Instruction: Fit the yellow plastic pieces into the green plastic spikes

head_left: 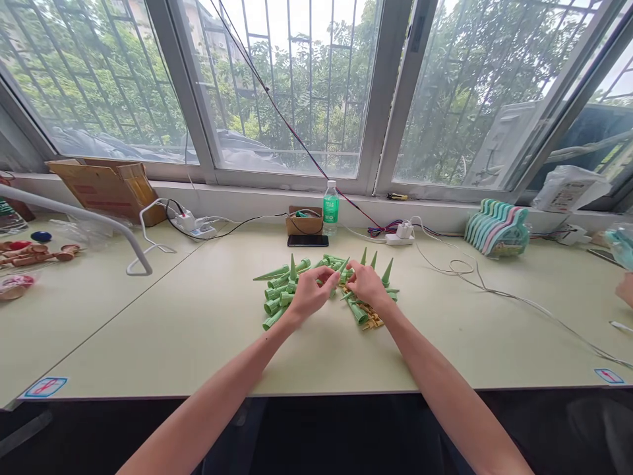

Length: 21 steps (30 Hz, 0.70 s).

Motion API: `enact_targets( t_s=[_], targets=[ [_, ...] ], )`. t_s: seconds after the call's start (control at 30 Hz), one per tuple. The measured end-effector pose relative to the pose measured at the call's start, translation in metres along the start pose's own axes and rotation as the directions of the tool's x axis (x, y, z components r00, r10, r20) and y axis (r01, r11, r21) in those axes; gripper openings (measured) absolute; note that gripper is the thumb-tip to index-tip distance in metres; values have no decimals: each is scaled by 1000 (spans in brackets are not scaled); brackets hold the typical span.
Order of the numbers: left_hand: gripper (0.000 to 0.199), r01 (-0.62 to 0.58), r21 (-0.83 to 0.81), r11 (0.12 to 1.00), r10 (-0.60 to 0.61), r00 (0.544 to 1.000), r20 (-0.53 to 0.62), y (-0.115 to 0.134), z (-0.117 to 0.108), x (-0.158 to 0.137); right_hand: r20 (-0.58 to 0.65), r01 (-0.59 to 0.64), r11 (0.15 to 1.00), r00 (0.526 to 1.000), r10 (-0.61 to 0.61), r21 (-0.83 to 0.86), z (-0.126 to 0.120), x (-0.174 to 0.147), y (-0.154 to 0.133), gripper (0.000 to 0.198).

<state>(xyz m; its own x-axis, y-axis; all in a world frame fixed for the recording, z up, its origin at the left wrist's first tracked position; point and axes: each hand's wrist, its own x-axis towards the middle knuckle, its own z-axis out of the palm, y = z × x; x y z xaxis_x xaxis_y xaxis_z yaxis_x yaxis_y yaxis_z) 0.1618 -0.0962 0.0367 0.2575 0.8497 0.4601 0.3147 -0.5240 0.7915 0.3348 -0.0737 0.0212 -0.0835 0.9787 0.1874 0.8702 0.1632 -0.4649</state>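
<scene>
My left hand (pixel 313 291) is closed, thumb and forefinger pinching a green plastic cone (pixel 343 266) whose tip points up. Just to its right, my right hand (pixel 366 284) has its fingers curled in over the pile; whatever they grip is hidden. Hollow green cones (pixel 271 306) lie on their sides left of my left hand, open ends facing me, with one upright cone (pixel 293 268) among them. Several more stand point up behind my right hand, including a green cone (pixel 388 272). Below that hand, another cone (pixel 357 313) lies beside small yellow pieces (pixel 374 322).
Behind the pile are a black phone (pixel 307 241), a small cardboard box (pixel 303 224) and a green-labelled bottle (pixel 331 207). White cables (pixel 487 290) cross the right side, near several pastel hangers (pixel 497 227). A white metal stand (pixel 113 227) reaches in from the left. Another person's hand (pixel 626 289) shows at far right.
</scene>
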Motion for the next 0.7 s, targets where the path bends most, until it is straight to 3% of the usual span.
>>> enact_targets(
  t_s=[0.7],
  targets=[
    [31, -17, 21, 1000, 17, 1000, 1, 3, 0, 1, -18, 53, 995, 999, -51, 82, -1, -4, -2, 37]
  ],
)
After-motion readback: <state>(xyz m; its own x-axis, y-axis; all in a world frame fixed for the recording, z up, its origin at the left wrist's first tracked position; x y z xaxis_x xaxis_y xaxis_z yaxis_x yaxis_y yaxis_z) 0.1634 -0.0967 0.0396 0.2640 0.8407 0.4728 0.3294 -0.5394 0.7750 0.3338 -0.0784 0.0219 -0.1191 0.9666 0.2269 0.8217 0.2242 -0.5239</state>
